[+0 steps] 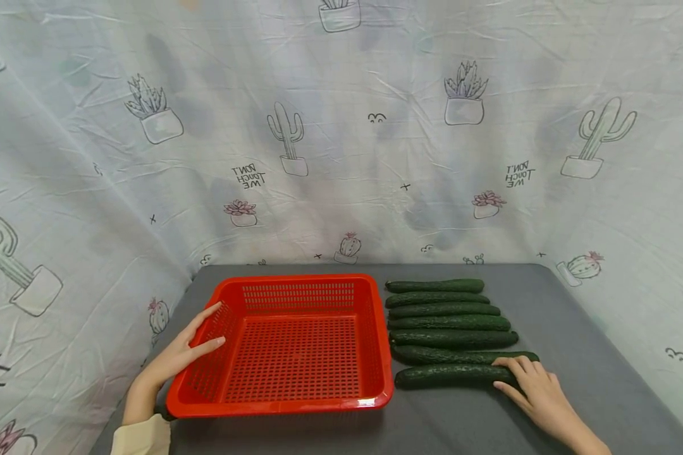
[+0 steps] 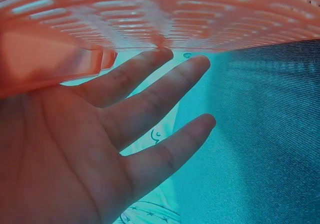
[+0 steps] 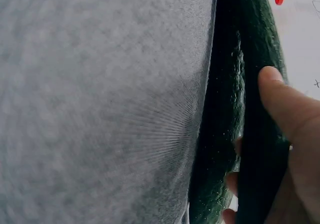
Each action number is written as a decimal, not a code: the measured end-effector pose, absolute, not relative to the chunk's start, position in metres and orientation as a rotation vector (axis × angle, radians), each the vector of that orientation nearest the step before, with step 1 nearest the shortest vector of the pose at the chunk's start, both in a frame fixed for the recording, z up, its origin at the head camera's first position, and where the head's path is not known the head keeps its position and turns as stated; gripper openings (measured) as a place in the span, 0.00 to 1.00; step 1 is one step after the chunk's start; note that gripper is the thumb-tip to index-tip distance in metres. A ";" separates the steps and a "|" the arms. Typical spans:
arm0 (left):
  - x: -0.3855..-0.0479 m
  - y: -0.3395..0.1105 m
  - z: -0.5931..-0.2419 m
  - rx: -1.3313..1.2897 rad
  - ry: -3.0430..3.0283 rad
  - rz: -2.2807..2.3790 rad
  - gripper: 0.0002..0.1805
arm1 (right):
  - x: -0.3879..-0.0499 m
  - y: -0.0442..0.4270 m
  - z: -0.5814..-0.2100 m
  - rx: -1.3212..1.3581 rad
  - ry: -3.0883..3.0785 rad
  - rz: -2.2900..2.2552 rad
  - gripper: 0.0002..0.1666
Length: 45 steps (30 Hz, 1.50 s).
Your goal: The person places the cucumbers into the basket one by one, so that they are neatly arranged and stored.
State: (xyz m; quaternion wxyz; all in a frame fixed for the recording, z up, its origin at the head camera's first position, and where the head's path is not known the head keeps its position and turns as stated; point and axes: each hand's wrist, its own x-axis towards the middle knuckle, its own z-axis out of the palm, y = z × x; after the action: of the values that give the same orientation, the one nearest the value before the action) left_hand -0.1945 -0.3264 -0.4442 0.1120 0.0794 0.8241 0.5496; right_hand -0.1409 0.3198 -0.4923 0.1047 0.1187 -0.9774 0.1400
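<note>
My right hand (image 1: 537, 392) grips the right end of the nearest dark green cucumber (image 1: 452, 376), thumb on its near side and fingers over the far side. In the right wrist view the thumb (image 3: 272, 79) lies against that cucumber, with another cucumber (image 3: 220, 129) close beside it. At the left rim of a red plastic basket (image 1: 301, 354), my left hand (image 1: 173, 357) has its thumb and one finger over the rim. Three straight, spread fingers (image 2: 160, 149) show under the basket's slotted wall in the left wrist view. No cucumber shows inside the basket.
Several more cucumbers (image 1: 444, 309) lie side by side in a column right of the basket. All rest on a grey tabletop (image 1: 569, 335). A white cactus-print sheet (image 1: 347, 145) hangs behind the table and along its sides.
</note>
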 end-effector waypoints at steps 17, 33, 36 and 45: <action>-0.192 -0.326 -0.443 0.199 2.352 1.663 0.38 | -0.146 0.308 -0.466 0.342 -2.735 0.470 0.21; -0.191 -0.325 -0.441 0.202 2.427 1.606 0.38 | -0.160 0.306 -0.428 0.396 -2.531 0.433 0.24; -0.191 -0.326 -0.442 0.206 2.463 1.583 0.38 | -0.164 0.304 -0.420 0.404 -2.482 0.414 0.25; -0.191 -0.324 -0.442 0.203 2.489 1.571 0.38 | -0.172 0.294 -0.400 0.346 -2.485 0.477 0.25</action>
State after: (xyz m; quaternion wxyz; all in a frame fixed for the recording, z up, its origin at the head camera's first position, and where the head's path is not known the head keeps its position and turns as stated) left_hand -0.1909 -0.3243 -0.4423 0.0957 0.0685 0.8398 0.5300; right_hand -0.1718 0.2942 -0.4000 0.2897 0.1298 -0.9313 0.1786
